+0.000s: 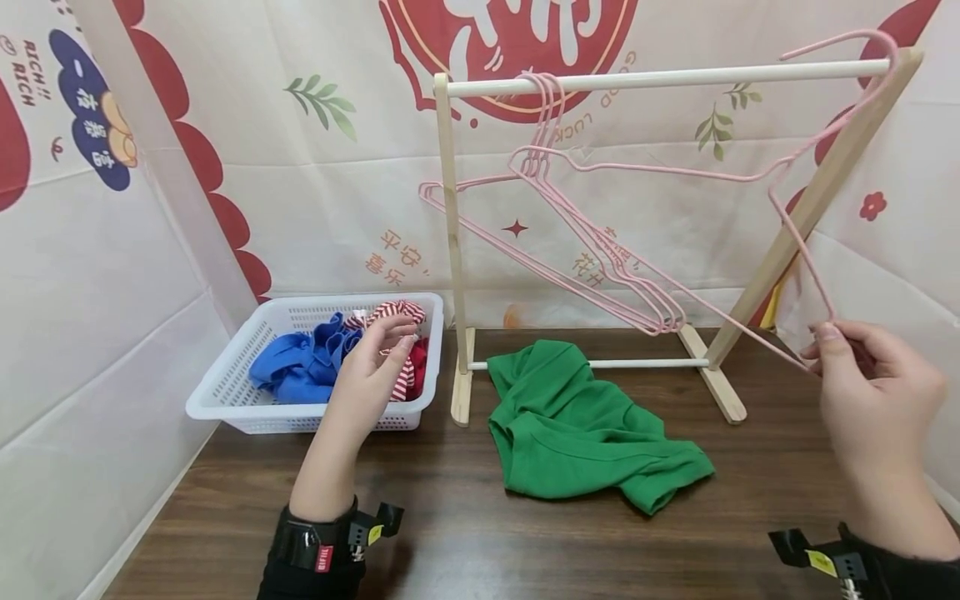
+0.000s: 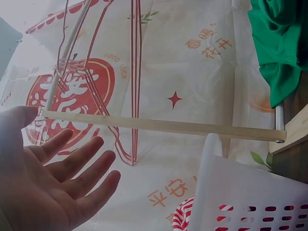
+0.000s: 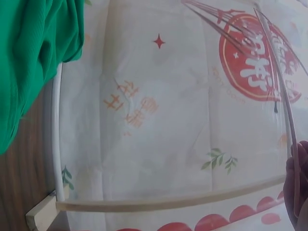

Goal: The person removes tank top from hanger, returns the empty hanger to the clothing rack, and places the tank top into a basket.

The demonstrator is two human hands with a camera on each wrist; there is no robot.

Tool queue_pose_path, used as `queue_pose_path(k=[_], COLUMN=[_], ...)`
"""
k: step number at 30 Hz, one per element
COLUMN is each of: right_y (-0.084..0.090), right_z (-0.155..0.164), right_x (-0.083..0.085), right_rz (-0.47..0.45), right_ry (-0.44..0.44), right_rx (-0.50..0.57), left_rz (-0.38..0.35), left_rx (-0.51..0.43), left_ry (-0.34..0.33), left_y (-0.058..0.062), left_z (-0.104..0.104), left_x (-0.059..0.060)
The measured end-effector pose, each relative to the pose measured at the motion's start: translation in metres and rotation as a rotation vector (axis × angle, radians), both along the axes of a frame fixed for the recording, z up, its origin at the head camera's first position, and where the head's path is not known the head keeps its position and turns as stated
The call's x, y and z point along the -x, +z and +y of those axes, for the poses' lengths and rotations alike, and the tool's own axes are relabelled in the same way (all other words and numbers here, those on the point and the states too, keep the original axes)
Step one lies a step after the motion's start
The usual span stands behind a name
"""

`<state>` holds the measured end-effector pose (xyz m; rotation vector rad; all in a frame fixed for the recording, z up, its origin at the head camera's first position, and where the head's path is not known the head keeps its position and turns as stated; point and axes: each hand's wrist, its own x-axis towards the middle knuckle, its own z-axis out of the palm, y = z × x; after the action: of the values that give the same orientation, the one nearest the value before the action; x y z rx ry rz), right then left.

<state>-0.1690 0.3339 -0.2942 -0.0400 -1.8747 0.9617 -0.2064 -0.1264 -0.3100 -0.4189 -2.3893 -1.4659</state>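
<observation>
My right hand [image 1: 873,383] pinches the lower corner of a pink clothes hanger [image 1: 675,171] and holds it up in front of the rack, hook toward the upper right. In the right wrist view, fingers [image 3: 291,190] of that hand show around the thin hanger. Beside the white basket [image 1: 225,398], my left hand [image 1: 367,367] is raised with nothing in it; its fingers spread loosely in the left wrist view. A crumpled green garment [image 1: 585,433] lies on the table between the two hands, at the foot of the rack.
Several pink hangers [image 1: 592,237] hang from the white bar [image 1: 675,79] of a wooden rack [image 1: 817,200]. The basket at the left holds blue cloth [image 1: 300,358] and red-and-white striped cloth [image 1: 401,310]. A printed white sheet [image 1: 337,192] encloses the back and sides of the brown table [image 1: 450,517].
</observation>
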Motion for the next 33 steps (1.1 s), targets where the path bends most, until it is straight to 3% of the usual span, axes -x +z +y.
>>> queue_pose_path(k=[8, 20, 24, 33], right_y=[-0.008, -0.010, -0.011, -0.003], right_z=[0.014, 0.027, 0.025, 0.008], right_x=[-0.001, -0.003, -0.002, 0.007], right_rz=[-0.054, -0.108, -0.119, -0.038], right_ry=[-0.046, -0.017, -0.046, -0.106], right_rx=[0.057, 0.156, 0.082, -0.187], left_rz=[0.005, -0.022, -0.029, -0.030], left_rx=[0.022, 0.048, 0.050, 0.064], left_ry=[-0.036, -0.029, -0.026, -0.033], left_y=[-0.003, -0.004, -0.004, -0.008], left_z=[0.002, 0.005, 0.006, 0.009], left_x=[0.003, 0.005, 0.004, 0.009])
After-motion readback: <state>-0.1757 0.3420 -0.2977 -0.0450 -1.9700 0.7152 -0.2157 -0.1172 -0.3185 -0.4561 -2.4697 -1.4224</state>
